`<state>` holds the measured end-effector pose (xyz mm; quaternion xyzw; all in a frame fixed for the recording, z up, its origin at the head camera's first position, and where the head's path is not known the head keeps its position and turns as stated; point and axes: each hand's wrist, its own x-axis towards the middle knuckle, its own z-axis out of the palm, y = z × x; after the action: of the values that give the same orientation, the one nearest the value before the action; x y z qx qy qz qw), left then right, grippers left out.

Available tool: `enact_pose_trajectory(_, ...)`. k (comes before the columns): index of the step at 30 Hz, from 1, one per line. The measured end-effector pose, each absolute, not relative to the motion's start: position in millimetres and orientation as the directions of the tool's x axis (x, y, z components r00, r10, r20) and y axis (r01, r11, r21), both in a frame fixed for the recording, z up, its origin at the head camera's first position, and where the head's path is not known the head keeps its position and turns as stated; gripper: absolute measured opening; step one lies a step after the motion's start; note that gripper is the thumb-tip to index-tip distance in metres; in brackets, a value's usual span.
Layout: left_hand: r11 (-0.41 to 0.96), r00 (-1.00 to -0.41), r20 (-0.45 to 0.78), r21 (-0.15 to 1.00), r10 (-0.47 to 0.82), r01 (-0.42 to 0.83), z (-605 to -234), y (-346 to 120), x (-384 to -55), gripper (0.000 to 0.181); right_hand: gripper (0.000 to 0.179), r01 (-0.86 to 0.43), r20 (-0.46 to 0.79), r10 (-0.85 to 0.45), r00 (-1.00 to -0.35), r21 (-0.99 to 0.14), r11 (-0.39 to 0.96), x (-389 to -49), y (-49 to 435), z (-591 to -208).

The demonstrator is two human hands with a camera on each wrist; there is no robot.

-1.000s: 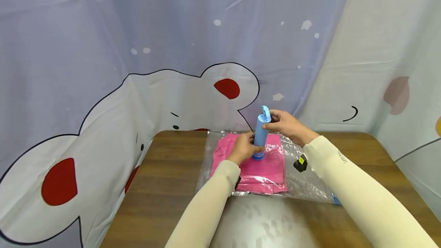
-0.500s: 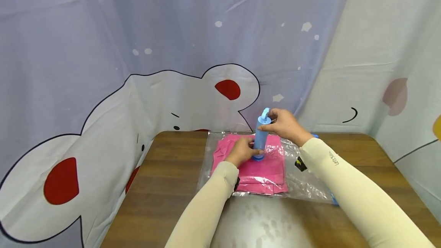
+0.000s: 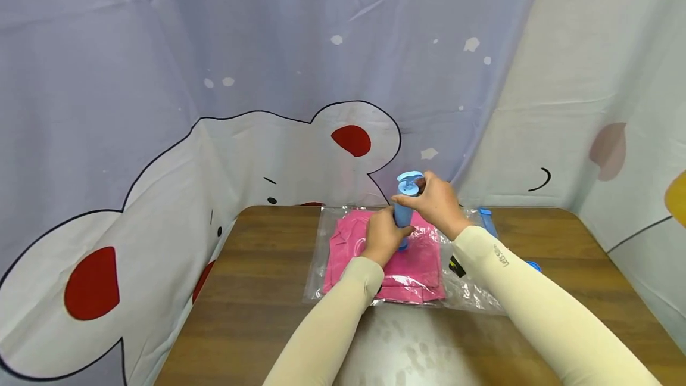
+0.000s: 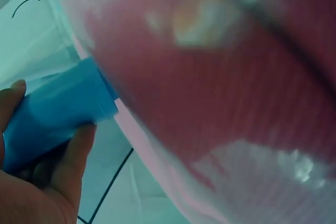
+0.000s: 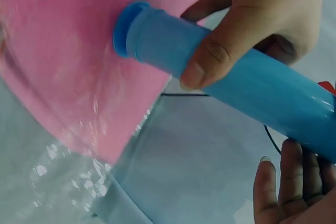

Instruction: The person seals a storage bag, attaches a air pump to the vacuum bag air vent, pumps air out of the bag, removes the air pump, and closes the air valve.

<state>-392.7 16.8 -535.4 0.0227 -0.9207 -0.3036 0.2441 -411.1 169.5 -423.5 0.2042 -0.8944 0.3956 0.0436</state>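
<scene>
Blue cylinder on bagged pink cloth
We see the left hand with fingers wrapped round it; the right hand grips higher (near the curved handle)

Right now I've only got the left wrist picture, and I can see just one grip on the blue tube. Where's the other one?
Observer: The head view shows the right grip at the upper part of the blue tube, above the left grip.
Operator: Cool! My picture cuts off the tube's top. What's up there?
Observer: A pale blue handle-like piece sticks up from the top end.
Operator: Is anything else blue over on the right?
Observer: Yes, a round blue thing shows just past the right sleeve, which hides part of it.
</scene>
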Motion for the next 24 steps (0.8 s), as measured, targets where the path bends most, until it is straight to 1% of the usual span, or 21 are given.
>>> enact_pose_trajectory(1, 0.821, -0.877, 0.448, 0.557, -0.174, 0.121, -545, 13, -402, 0.045, 0.075, -0.392, 0.224, -0.341, -0.913, -0.712, 0.583, -411, 170, -425)
enact_pose_trajectory(3, 0.817, -0.894, 0.425, 0.559, -0.14, 0.138, -561, 5, -418, 0.046, 0.078, -0.367, 0.18, -0.38, -0.907, -0.781, 0.506, -413, 173, -429)
enact_pose_trajectory(5, 0.79, -0.933, 0.343, 0.599, -0.106, 0.131, -569, -2, -432, 0.049, 0.079, -0.327, 0.136, -0.455, -0.88, -0.869, 0.372, -416, 176, -432)
enact_pose_trajectory(7, 0.769, -0.96, 0.272, 0.628, -0.072, 0.121, -580, -9, -448, 0.05, 0.077, -0.274, 0.113, -0.531, -0.84, -0.932, 0.236, -421, 180, -433)
enact_pose_trajectory(9, 0.755, -0.983, 0.177, 0.651, -0.047, 0.081, -583, -15, -461, 0.052, 0.074, -0.231, 0.106, -0.598, -0.795, -0.963, 0.137, -427, 184, -431)
enact_pose_trajectory(10, 0.749, -0.99, 0.137, 0.659, -0.036, 0.064, -584, -17, -466, 0.051, 0.072, -0.226, 0.109, -0.625, -0.773, -0.968, 0.111, -430, 185, -430)
enact_pose_trajectory(13, 0.747, -0.999, 0.045, 0.665, -0.029, 0.008, -582, -19, -473, 0.052, 0.064, -0.24, 0.105, -0.666, -0.739, -0.964, 0.114, -439, 189, -424)
enact_pose_trajectory(17, 0.743, -0.999, 0.015, 0.669, -0.035, -0.016, -576, -19, -467, 0.054, 0.059, -0.29, 0.094, -0.699, -0.709, -0.942, 0.168, -445, 192, -418)
enact_pose_trajectory(18, 0.753, -0.999, 0.025, 0.658, -0.045, -0.018, -568, -14, -457, 0.055, 0.058, -0.313, 0.095, -0.698, -0.71, -0.93, 0.191, -445, 192, -417)
enact_pose_trajectory(20, 0.744, -0.998, 0.029, 0.668, -0.051, -0.018, -566, -13, -451, 0.055, 0.056, -0.353, 0.104, -0.686, -0.72, -0.906, 0.233, -444, 192, -414)
enact_pose_trajectory(24, 0.747, -0.996, 0.047, 0.664, -0.069, -0.021, -566, -10, -440, 0.054, 0.045, -0.416, 0.132, -0.626, -0.769, -0.847, 0.332, -441, 190, -413)
